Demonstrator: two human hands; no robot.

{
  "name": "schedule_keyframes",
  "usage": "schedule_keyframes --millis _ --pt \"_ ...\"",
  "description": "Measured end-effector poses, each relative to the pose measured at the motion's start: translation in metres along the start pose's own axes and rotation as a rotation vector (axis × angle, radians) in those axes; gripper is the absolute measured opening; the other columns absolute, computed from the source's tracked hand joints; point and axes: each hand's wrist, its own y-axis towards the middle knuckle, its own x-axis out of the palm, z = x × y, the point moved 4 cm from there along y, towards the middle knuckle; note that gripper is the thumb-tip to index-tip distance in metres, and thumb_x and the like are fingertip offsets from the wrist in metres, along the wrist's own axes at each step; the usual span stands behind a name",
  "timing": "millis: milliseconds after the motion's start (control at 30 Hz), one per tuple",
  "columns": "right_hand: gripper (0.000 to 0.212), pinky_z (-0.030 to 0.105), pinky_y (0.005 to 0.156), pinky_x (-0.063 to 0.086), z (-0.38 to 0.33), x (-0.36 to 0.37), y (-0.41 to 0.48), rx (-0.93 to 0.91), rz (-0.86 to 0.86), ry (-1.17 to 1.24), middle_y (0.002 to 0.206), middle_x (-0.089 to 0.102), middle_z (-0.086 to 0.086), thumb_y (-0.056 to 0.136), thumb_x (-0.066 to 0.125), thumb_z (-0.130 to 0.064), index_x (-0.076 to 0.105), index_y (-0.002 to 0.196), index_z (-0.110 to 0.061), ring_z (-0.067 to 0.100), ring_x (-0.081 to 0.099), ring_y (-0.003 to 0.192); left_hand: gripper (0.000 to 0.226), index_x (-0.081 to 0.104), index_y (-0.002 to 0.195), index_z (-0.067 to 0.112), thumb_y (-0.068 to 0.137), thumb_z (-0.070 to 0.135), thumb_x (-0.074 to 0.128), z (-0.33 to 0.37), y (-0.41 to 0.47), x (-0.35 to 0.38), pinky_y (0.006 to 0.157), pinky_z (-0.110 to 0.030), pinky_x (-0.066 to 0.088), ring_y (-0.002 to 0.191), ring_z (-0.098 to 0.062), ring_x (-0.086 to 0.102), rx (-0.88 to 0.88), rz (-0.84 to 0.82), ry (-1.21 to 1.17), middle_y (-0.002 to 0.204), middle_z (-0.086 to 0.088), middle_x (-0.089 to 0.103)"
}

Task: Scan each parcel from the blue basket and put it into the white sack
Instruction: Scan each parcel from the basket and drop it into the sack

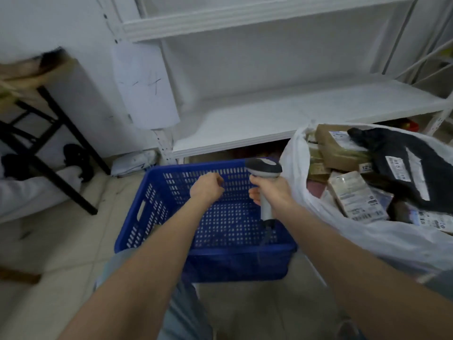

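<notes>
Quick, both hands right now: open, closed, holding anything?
Left hand: closed, curled over the basket, nothing visible in it.
Right hand: closed around the scanner handle.

Blue basket [147,204]: smooth perforated plastic. White sack [355,231], right of basket: thin glossy plastic film. Parcels [343,153] within: brown cardboard, paper labels; black bag [392,158], matt plastic. Scanner [266,168], over basket: smooth grey plastic.

1. White metal shelving [294,114] fills the back wall.
2. A sheet of paper [147,87] with a few pen scribbles hangs off its left post.
3. A table [31,74] with black legs is on the left, with dark shoes [78,160] under it.
4. A crumpled white bag [134,163] lies by the post's foot.
5. The floor is pale tiles [61,241], with a brown wood strip [19,276] at the left edge.
6. Something red [409,125] sits under the shelf, too blurry to tell what it is.
</notes>
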Motion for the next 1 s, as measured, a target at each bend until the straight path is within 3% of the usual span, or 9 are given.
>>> schedule_keyframes --millis 200,300,400,567,733,833,1000 --pt "0.017 0.041 0.070 0.058 0.055 0.071 0.052 0.165 -0.073 -0.101 0.065 0.068 0.011 0.085 0.074 -0.022 0.067 0.084 -0.006 0.024 0.065 0.065 0.028 0.060 0.121 0.020 0.094 0.020 0.056 -0.099 0.034 0.029 0.088 -0.041 0.053 0.099 -0.025 0.060 -0.195 -0.143 -0.004 0.117 -0.004 0.062" --pt "0.016 0.034 0.062 0.056 0.079 0.102 0.072 0.257 -0.116 -0.072 0.068 0.066 0.011 0.087 0.071 -0.020 0.065 0.090 -0.006 0.020 0.062 0.058 0.034 0.056 0.127 0.015 0.093 0.019 0.057 -0.142 0.052 0.045 0.094 -0.044 0.050 0.106 -0.027 0.059 -0.267 -0.200 0.015 0.121 -0.006 0.061" --pt "0.018 0.034 0.065 0.056 0.104 0.132 0.094 0.401 -0.139 -0.003 0.071 0.065 0.011 0.087 0.071 -0.018 0.062 0.095 -0.005 0.019 0.062 0.059 0.038 0.052 0.127 0.009 0.093 0.022 0.059 -0.180 0.065 0.063 0.094 -0.040 0.048 0.111 -0.030 0.056 -0.339 -0.269 0.040 0.123 -0.009 0.058" --pt "0.025 0.032 0.065 0.055 0.150 0.182 0.121 0.619 -0.153 0.084 0.074 0.065 0.011 0.088 0.070 -0.018 0.061 0.105 -0.002 0.017 0.061 0.060 0.067 0.039 0.135 0.009 0.081 0.032 0.072 -0.247 0.081 0.098 0.100 -0.043 0.045 0.120 -0.034 0.047 -0.518 -0.341 0.094 0.134 -0.016 0.046" --pt "0.019 0.029 0.065 0.052 0.185 0.217 0.133 0.806 -0.184 0.169 0.075 0.061 0.010 0.092 0.066 -0.020 0.057 0.086 -0.004 0.016 0.058 0.063 0.101 0.012 0.150 0.010 0.078 0.042 0.075 -0.288 0.089 0.120 0.110 -0.046 0.029 0.139 -0.037 0.021 -0.611 -0.388 0.188 0.152 -0.021 0.014" --pt "0.022 0.028 0.060 0.052 0.200 0.222 0.138 0.857 -0.187 0.200 0.075 0.062 0.010 0.090 0.068 -0.023 0.057 0.084 -0.005 0.015 0.059 0.063 0.113 -0.001 0.152 0.016 0.075 0.050 0.074 -0.307 0.099 0.127 0.112 -0.047 0.024 0.141 -0.040 0.013 -0.622 -0.378 0.286 0.154 -0.024 0.006" --pt "0.022 0.028 0.060 0.052 0.212 0.215 0.145 0.876 -0.145 0.235 0.076 0.063 0.010 0.090 0.067 -0.024 0.056 0.085 -0.005 0.014 0.060 0.062 0.104 0.019 0.147 0.015 0.070 0.058 0.074 -0.315 0.114 0.126 0.109 -0.048 0.029 0.138 -0.039 0.021 -0.590 -0.356 0.356 0.149 -0.021 0.026"
